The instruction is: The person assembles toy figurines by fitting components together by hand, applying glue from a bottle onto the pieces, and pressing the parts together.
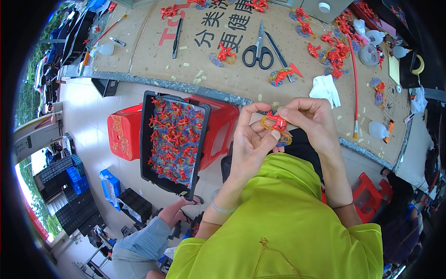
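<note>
Just right of centre: small glossy red-and-amber plastic-looking figurine (278, 122), pinched between fingers of left hand (248, 143) and right hand (312, 120). Fingertip hold; uneven pressure could drop it past the brown cardboard-covered worktop (139, 56).

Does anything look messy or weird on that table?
Yes: small pale scraps lie scattered over the cardboard, which looks untidy, like litter. I see nothing plainly spilled. The held red figure is too small to check for damage.

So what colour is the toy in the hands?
The toy is mostly red with yellow; see head view.
</note>
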Demonstrator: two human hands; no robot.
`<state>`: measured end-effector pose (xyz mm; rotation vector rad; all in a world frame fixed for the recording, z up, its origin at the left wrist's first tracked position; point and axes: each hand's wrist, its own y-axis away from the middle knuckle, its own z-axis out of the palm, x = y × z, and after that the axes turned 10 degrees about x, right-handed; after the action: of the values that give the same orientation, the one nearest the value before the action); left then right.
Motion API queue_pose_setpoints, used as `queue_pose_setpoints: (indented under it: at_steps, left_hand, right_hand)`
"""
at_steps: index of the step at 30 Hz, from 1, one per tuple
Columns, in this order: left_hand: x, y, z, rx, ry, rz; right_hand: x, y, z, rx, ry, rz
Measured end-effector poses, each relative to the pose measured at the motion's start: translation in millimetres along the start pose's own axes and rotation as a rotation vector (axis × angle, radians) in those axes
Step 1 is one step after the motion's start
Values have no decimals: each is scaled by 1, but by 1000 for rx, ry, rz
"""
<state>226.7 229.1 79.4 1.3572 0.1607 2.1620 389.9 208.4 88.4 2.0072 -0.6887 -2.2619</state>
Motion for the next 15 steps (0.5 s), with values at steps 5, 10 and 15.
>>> queue_pose_setpoints:
  at_steps: [5, 10, 15]
  left_hand:
    - [-2, 3, 1, -2, -55, 82]
    - [-3, 6, 3, 5, -121, 201]
    - [-8, 6, 1, 16, -180, 287]
  right_hand:
    - [-1, 1, 0, -9, 18, -46]
    - [-2, 3, 3, 35, -77, -74]
    - [-2, 5, 4, 24, -62, -165]
